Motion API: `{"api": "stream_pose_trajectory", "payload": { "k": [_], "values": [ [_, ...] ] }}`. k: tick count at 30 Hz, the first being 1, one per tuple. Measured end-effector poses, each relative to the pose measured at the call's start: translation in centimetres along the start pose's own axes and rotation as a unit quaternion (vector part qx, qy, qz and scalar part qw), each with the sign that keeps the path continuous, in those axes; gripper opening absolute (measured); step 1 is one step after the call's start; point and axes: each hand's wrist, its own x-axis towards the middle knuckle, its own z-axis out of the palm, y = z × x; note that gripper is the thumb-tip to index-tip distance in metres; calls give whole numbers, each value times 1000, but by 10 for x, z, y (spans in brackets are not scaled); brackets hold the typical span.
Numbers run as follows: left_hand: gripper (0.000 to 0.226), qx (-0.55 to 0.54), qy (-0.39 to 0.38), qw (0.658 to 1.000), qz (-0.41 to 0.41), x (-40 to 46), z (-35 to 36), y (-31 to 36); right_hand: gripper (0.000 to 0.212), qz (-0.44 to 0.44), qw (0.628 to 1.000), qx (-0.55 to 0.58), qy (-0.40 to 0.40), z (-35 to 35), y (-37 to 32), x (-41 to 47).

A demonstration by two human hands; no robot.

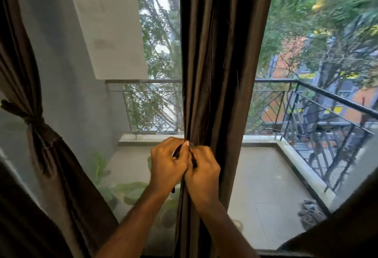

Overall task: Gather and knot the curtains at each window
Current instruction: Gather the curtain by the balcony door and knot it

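Currently pinching dark tie strip (pixel 194 160) with both left hand (pixel 168 162) and right hand (pixel 203 170), knuckles touching, against gathered brown center curtain (pixel 219 53). Left curtain (pixel 38 126) already knotted beside glass.

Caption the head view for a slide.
Both hands, left hand and right hand, pinch a dark tie strip against the gathered centre curtain; left curtain already tied.

Beyond the glass we list: a balcony floor (pixel 263 186) bounded by a black metal railing (pixel 319 114) along its far and right edges; leafy potted plants (pixel 126 192) at its near left corner; a grey wall (pixel 67 69) on the left; a pale panel (pixel 110 32); trees (pixel 327 12) outside.
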Motion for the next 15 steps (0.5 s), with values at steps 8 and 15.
{"api": "stream_pose_trajectory", "payload": {
  "k": [8, 15],
  "values": [
    [27, -33, -31, 999, 12, 9, -1, -8, 13, -16, 1000, -15, -22, -2, -7, -1],
    [29, -15, -24, 999, 21, 10, -6, -19, 27, 42, 995, -26, 88, -54, -14, -10]
  ]
}}
